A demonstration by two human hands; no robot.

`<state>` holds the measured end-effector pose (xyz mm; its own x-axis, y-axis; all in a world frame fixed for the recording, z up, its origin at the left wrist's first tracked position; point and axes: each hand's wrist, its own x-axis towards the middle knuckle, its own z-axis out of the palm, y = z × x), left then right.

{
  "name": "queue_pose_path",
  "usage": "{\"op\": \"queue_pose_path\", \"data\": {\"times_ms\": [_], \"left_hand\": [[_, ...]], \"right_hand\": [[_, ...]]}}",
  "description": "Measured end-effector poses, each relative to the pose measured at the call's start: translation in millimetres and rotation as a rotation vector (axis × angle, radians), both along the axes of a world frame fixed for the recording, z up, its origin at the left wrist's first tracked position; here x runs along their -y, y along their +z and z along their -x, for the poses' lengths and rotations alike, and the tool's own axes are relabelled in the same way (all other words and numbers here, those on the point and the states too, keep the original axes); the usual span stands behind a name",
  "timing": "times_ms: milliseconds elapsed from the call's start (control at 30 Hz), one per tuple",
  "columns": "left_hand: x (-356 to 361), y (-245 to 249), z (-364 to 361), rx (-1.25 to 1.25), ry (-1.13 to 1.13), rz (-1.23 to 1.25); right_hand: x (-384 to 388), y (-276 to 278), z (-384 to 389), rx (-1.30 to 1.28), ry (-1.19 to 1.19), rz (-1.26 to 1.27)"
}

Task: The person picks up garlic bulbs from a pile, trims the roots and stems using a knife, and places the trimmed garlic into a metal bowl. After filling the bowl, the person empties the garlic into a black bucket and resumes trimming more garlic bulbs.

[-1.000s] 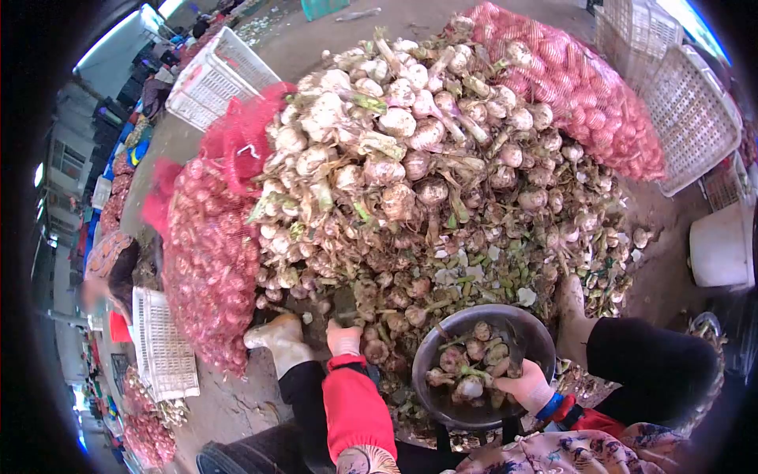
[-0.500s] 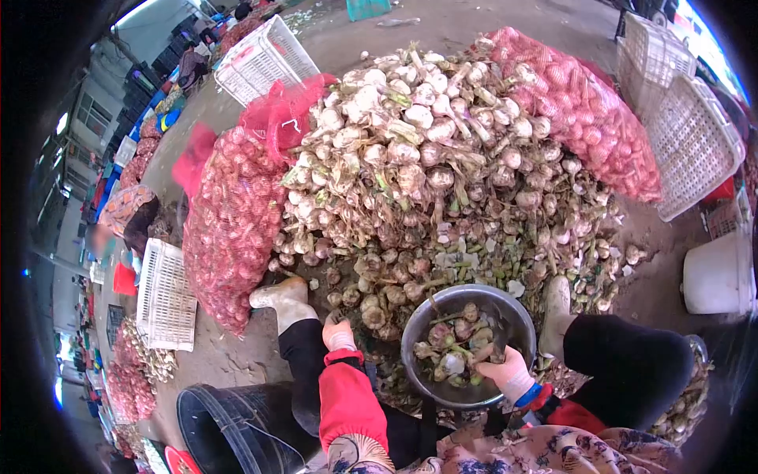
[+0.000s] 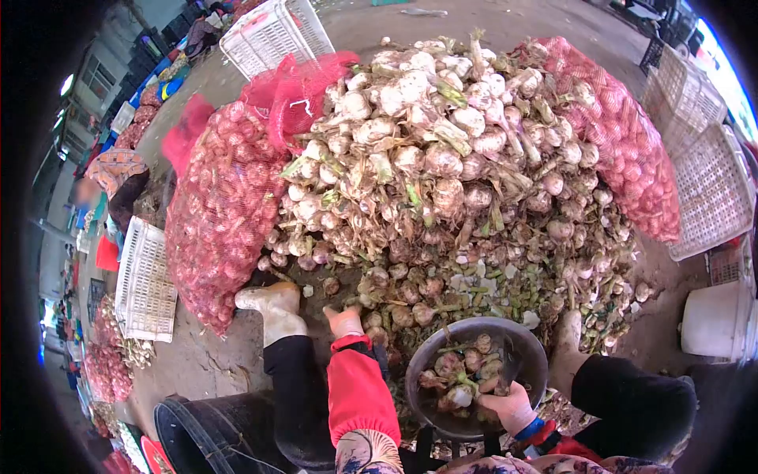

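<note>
My left hand (image 3: 344,321) reaches to the near edge of a big heap of garlic bulbs (image 3: 442,166), thumb apart from the fingers. It is close to some dirty bulbs on the ground, and its fingertips are partly hidden. My right hand (image 3: 512,407) is closed around the handle of what looks like a knife (image 3: 510,365), its dark blade pointing up over a metal bowl (image 3: 420,353). Several garlic bulbs (image 3: 459,371) with stems lie in the bowl, which sits between my legs.
Red mesh sacks of garlic (image 3: 225,213) flank the heap, another sack (image 3: 624,150) on the right. White plastic crates (image 3: 148,276) stand on both sides. A black bucket (image 3: 197,423) lies tilted at lower left; a white bucket (image 3: 714,320) is at right. Another person (image 3: 118,178) is at far left.
The view has shifted, so the heap appears larger and the bowl lower. My left hand's thumb now shows apart from its fingers. My right hand stays at the bowl with the knife.
</note>
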<state>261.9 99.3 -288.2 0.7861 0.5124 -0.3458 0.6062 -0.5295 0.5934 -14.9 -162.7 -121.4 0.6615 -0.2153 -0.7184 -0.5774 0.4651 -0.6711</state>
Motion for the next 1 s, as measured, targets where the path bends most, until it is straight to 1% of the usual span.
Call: {"op": "queue_pose_path", "data": {"times_ms": [67,100,133,167,200,233,267,300,367,400,433,500,567,600,633,667,700,733,767,800,833,900,933,967,1000], "left_hand": [[2,4,-7,0.272,0.289,0.547],[1,10,-7,0.42,0.426,0.821],[-4,17,6,0.518,0.153,0.737],[-6,33,22,0.605,-0.119,0.637],[0,78,43,0.405,0.106,1.171],[20,138,65,0.4,0.319,1.56],[26,166,89,0.468,0.189,1.506],[25,189,114,0.529,0.069,1.443],[8,248,168,0.492,0.25,1.539],[-13,265,195,0.487,0.218,1.515],[-25,289,225,0.535,0.232,1.371],[-57,317,283,0.64,0.327,1.183],[-95,324,342,0.697,0.362,0.894],[-115,317,372,0.724,0.337,0.767],[-132,307,398,0.73,0.385,0.599],[-139,303,417,0.743,0.519,0.605],[-146,296,432,0.761,0.646,0.616],[-156,285,450,0.68,0.825,0.496],[-175,255,478,0.576,0.996,0.381],[-260,164,548,0.256,0.388,-0.324],[-211,203,511,0.421,0.63,0.014],[-166,233,469,0.511,0.6,0.182],[-154,242,441,0.37,0.571,-0.231],[-142,247,418,0.231,0.535,-0.646],[-128,257,391,0.438,0.382,-0.569]], "right_hand": [[-4,3,2,-0.005,0.036,0.001],[-6,3,2,-0.051,0.053,0.004],[-9,3,3,-0.095,0.07,0.006],[-12,4,4,-0.078,0.081,0.002],[-14,5,5,0.015,0.094,0.039],[-16,4,7,0.108,0.106,0.077],[-18,0,11,0.139,0.066,0.014],[-17,-6,15,0.136,0.127,0.061],[-20,-19,21,0.17,0.098,0.091],[-19,-16,25,0.225,0.099,0.097],[-17,-14,29,0.268,0.108,0.095],[-12,-30,37,0.245,0.129,0.055],[-12,-14,37,0.247,0.102,-0.054],[-10,-16,39,0.287,0.106,-0.072],[-8,-18,40,0.333,0.103,-0.087],[-8,-17,42,0.342,0.134,-0.021],[-9,-17,44,0.345,0.145,-0.031],[-12,-17,40,0.34,0.106,-0.052],[-11,-18,40,0.322,0.058,-0.062],[-7,-22,42,0.358,0.12,-0.05],[-9,-16,41,0.347,0.09,-0.059],[-4,-39,44,0.388,0.058,-0.09],[-2,-40,43,0.337,0.006,-0.136],[-1,-48,44,0.312,-0.011,-0.108],[-2,-39,41,0.258,-0.001,-0.061]]}}
